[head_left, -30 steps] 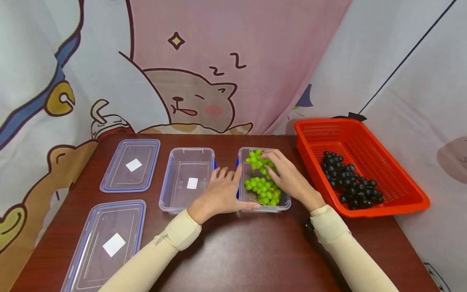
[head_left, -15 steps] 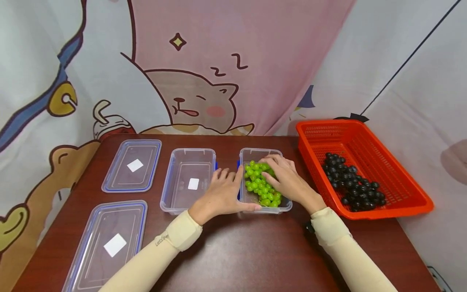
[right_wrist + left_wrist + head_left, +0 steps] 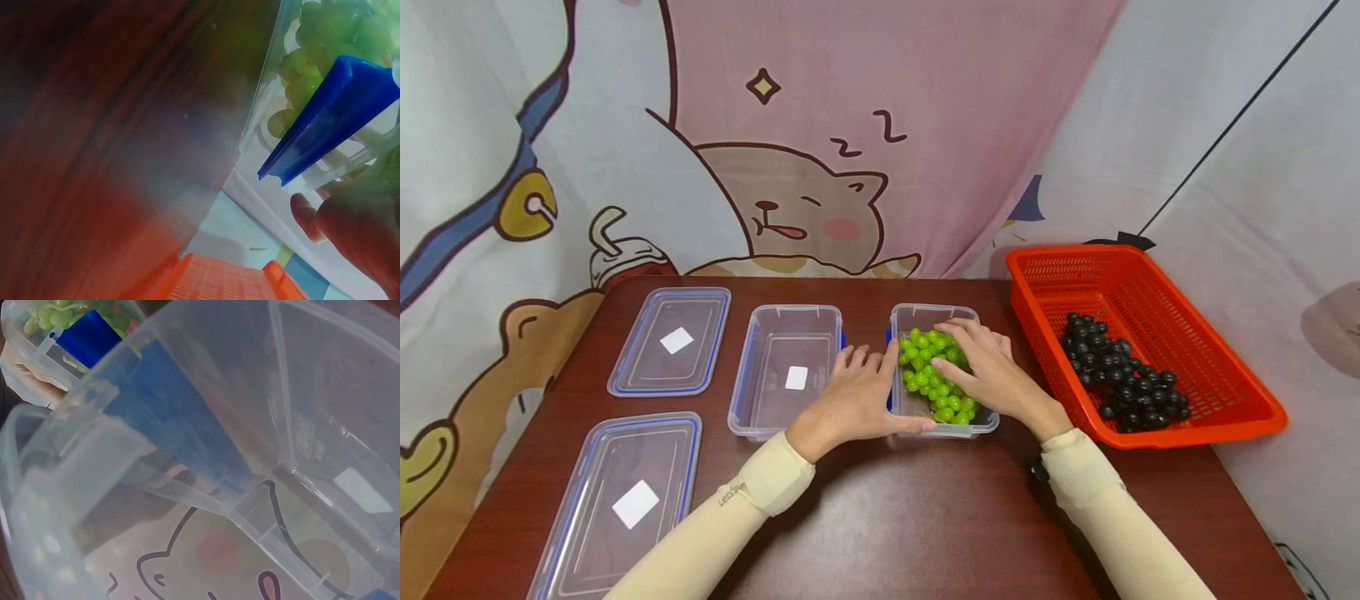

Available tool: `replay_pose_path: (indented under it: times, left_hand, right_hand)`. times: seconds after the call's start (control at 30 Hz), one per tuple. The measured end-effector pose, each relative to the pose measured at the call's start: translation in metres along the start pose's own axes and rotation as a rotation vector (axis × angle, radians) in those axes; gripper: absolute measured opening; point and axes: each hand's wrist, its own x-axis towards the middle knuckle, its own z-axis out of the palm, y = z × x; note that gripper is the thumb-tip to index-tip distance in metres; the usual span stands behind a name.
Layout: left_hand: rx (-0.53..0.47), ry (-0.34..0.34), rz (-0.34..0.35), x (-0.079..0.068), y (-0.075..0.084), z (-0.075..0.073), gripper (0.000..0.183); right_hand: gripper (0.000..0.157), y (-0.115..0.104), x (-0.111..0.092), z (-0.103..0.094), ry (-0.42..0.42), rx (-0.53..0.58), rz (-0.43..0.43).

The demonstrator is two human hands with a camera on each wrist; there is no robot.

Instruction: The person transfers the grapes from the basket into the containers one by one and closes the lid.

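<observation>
Green grapes (image 3: 942,393) lie in bunches in a clear plastic container (image 3: 934,313) with blue side clips. My right hand (image 3: 988,367) lies over the upper bunch, its thumb stretched across the grapes and its other fingers toward the far right rim. In the right wrist view, fingertips (image 3: 304,212) show beside the container's blue clip (image 3: 334,119). My left hand (image 3: 853,400) is spread at the container's near left corner, thumb along the front rim and fingers by the left side. A second clear container (image 3: 748,367) with a white label stands just left of that hand.
Two clear lids with blue seals, a smaller one (image 3: 655,367) and a larger one (image 3: 587,500), lie on the left of the brown table (image 3: 880,533). At the right is a red-orange plastic basket (image 3: 1172,333) holding black grapes (image 3: 1120,375). A printed curtain (image 3: 962,125) hangs behind.
My right hand has lowered the upper bunch of green grapes into the container, onto the bunch beneath, and its thumb has shifted slightly. The left hand has kept its place.
</observation>
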Motion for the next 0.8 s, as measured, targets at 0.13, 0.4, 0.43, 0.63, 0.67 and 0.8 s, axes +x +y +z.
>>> replay_pose_path:
  times: [0.13, 0.4, 0.43, 0.63, 0.67, 0.8]
  left_hand:
    - [-0.011, -0.007, -0.006, 0.000, 0.000, -0.001, 0.132]
    - [-0.004, 0.009, 0.009, -0.001, 0.001, -0.002, 0.131]
    - [-0.004, 0.011, 0.010, 0.000, 0.000, -0.001, 0.131]
    - [0.005, 0.022, 0.016, 0.000, -0.001, 0.000, 0.130]
    - [0.009, 0.026, 0.019, 0.000, 0.000, -0.001, 0.130]
    - [0.032, 0.049, 0.035, -0.001, -0.001, -0.002, 0.129]
  right_hand:
    - [0.077, 0.000, -0.002, 0.000, -0.005, -0.006, 0.002]
    - [0.083, -0.004, -0.006, 0.000, -0.016, 0.002, 0.014]
    - [0.084, -0.004, -0.007, -0.001, -0.017, -0.001, 0.016]
    - [0.086, -0.007, -0.012, -0.003, -0.013, -0.013, 0.027]
    - [0.086, -0.007, -0.013, -0.004, -0.010, -0.015, 0.026]
    - [0.086, -0.009, -0.016, -0.007, 0.002, -0.028, 0.011]
